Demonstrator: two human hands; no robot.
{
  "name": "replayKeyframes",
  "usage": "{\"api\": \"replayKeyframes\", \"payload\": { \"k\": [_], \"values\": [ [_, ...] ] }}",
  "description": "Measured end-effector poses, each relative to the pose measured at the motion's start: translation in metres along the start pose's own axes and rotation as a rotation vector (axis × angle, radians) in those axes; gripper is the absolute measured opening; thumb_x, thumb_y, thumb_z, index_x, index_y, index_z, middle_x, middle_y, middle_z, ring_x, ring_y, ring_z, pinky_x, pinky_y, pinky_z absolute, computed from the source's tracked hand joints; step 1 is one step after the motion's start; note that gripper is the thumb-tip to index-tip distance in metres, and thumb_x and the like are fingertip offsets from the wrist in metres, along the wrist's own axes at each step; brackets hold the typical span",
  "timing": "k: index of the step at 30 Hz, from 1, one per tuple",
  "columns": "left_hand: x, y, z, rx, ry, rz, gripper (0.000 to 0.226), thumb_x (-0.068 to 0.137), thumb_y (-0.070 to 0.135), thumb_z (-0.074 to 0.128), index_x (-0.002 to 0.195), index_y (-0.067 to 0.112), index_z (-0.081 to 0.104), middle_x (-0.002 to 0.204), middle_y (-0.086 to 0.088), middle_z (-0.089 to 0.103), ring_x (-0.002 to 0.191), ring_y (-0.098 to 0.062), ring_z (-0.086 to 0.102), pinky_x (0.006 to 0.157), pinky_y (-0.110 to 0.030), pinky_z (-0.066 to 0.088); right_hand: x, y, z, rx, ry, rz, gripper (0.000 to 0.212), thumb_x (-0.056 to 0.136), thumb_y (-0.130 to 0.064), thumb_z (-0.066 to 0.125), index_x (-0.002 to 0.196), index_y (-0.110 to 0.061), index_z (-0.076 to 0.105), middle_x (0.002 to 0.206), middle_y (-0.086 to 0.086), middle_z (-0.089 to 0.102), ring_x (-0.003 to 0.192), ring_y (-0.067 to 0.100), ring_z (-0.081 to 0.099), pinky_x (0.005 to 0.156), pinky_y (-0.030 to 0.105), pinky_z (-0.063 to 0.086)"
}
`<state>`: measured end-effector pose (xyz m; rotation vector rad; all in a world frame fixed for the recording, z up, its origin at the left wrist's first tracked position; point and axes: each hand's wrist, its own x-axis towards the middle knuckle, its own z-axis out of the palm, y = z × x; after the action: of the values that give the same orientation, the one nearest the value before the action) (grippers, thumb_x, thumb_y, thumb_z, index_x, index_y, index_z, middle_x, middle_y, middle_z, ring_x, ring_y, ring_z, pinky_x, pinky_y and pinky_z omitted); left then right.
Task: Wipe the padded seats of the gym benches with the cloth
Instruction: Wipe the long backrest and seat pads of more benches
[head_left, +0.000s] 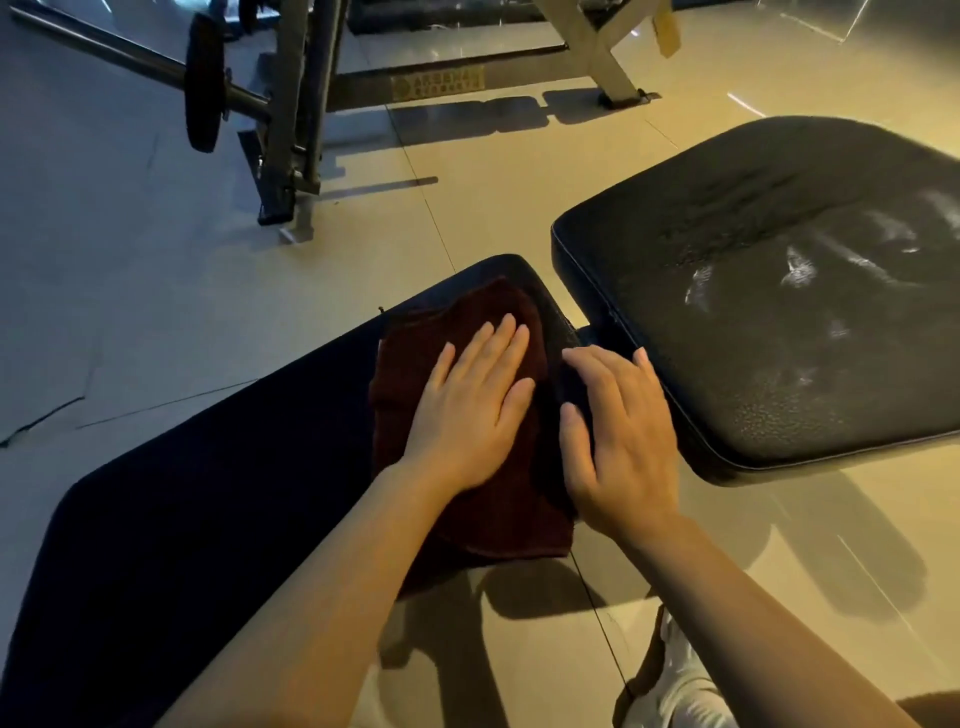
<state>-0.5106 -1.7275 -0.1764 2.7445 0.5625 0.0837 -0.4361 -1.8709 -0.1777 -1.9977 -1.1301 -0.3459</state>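
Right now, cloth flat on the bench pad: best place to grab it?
Probably the cloth's far-left corner, coming from the left. It lies flat on the long pad, uncovered there. The left hand presses its middle with straight fingers and the right hand rests at its right edge, so those parts are blocked.
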Motion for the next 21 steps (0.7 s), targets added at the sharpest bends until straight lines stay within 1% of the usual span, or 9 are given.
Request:
{"api": "replayKeyframes", "payload": {
  "k": [4, 7, 9, 11, 13, 15, 17, 19, 21],
  "values": [
    [-0.067, 0.005, 0.012, -0.004, -0.018, 0.008, 0.058, 0.091, 0.057, -0.008, 0.145, 0.038, -0.016, 0.152, 0.023, -0.026, 0.137, 0.008, -0.030, 0.113, -0.024, -0.022, -0.001, -0.001, 0.001, 0.022, 0.034, 0.009, 0.043, 0.094, -0.026, 0.041, 0.128, -0.006, 0.057, 0.122, 0.008, 0.061, 0.117, 0.020, 0.055, 0.119, 0.040, 0.023],
    [-0.101, 0.016, 0.022, -0.035, -0.025, 0.038, 0.059, 0.094, 0.059, -0.011, 0.148, 0.039, -0.008, 0.158, 0.018, -0.011, 0.143, 0.005, -0.020, 0.117, -0.025, -0.017, 0.000, -0.002, 0.001, 0.007, 0.021, 0.015, 0.043, 0.096, -0.028, 0.040, 0.129, -0.007, 0.056, 0.123, 0.008, 0.061, 0.118, 0.020, 0.054, 0.119, 0.039, 0.021],
    [-0.106, 0.018, 0.023, -0.032, -0.026, 0.042, 0.058, 0.094, 0.058, -0.011, 0.148, 0.039, -0.008, 0.159, 0.016, -0.008, 0.144, 0.003, -0.019, 0.118, -0.029, -0.013, 0.001, -0.004, -0.002, -0.010, -0.049, 0.007, 0.045, 0.098, -0.032, 0.038, 0.132, -0.009, 0.055, 0.127, 0.007, 0.059, 0.122, 0.019, 0.052, 0.120, 0.038, 0.018],
    [-0.098, 0.021, 0.017, -0.005, -0.041, 0.038, 0.063, 0.088, 0.062, -0.018, 0.146, 0.040, -0.012, 0.156, 0.018, -0.019, 0.140, 0.005, -0.028, 0.120, -0.032, -0.012, 0.004, -0.005, -0.009, -0.051, -0.163, -0.042, 0.049, 0.100, -0.038, 0.034, 0.138, -0.012, 0.050, 0.136, 0.007, 0.053, 0.132, 0.019, 0.045, 0.122, 0.039, 0.012],
    [-0.085, 0.032, 0.008, 0.027, -0.069, 0.025, 0.059, 0.088, 0.061, -0.015, 0.143, 0.039, -0.016, 0.152, 0.020, -0.026, 0.139, 0.003, -0.031, 0.121, -0.035, -0.012, 0.009, 0.000, -0.023, -0.126, -0.235, -0.147, 0.051, 0.102, -0.041, 0.031, 0.142, -0.014, 0.046, 0.144, 0.008, 0.048, 0.140, 0.021, 0.036, 0.122, 0.040, 0.009],
    [-0.064, 0.045, 0.002, 0.033, -0.067, 0.006, 0.048, 0.099, 0.052, 0.002, 0.141, 0.039, -0.017, 0.150, 0.018, -0.026, 0.142, -0.001, -0.026, 0.121, -0.037, -0.011, 0.020, 0.010, -0.042, -0.240, -0.233, -0.248, 0.051, 0.102, -0.041, 0.032, 0.141, -0.012, 0.048, 0.144, 0.011, 0.048, 0.141, 0.024, 0.035, 0.122, 0.042, 0.011],
    [-0.041, 0.054, 0.001, 0.020, -0.031, 0.001, 0.047, 0.104, 0.044, 0.012, 0.141, 0.039, -0.016, 0.150, 0.019, -0.024, 0.142, -0.003, -0.023, 0.120, -0.036, -0.012, 0.031, 0.028, -0.062, -0.411, -0.255, -0.333, 0.052, 0.102, -0.042, 0.031, 0.139, -0.010, 0.051, 0.143, 0.015, 0.050, 0.140, 0.028, 0.036, 0.122, 0.044, 0.012],
    [-0.017, 0.049, 0.001, -0.012, 0.004, -0.040, 0.048, 0.104, 0.043, 0.013, 0.145, 0.039, -0.013, 0.155, 0.019, -0.019, 0.144, -0.002, -0.020, 0.118, -0.035, -0.013, 0.035, 0.046, -0.075, -0.553, -0.317, -0.341, 0.056, 0.103, -0.046, 0.028, 0.140, -0.011, 0.050, 0.144, 0.016, 0.049, 0.141, 0.030, 0.035, 0.121, 0.049, 0.012],
    [0.008, 0.032, 0.000, -0.040, 0.047, -0.129, 0.050, 0.104, 0.044, 0.013, 0.151, 0.037, -0.004, 0.160, 0.017, -0.011, 0.146, -0.003, -0.014, 0.118, -0.035, -0.011, 0.033, 0.057, -0.079, -0.582, -0.338, -0.266, 0.061, 0.102, -0.050, 0.024, 0.141, -0.011, 0.049, 0.144, 0.016, 0.049, 0.142, 0.030, 0.034, 0.121, 0.051, 0.013]
  ]
}}
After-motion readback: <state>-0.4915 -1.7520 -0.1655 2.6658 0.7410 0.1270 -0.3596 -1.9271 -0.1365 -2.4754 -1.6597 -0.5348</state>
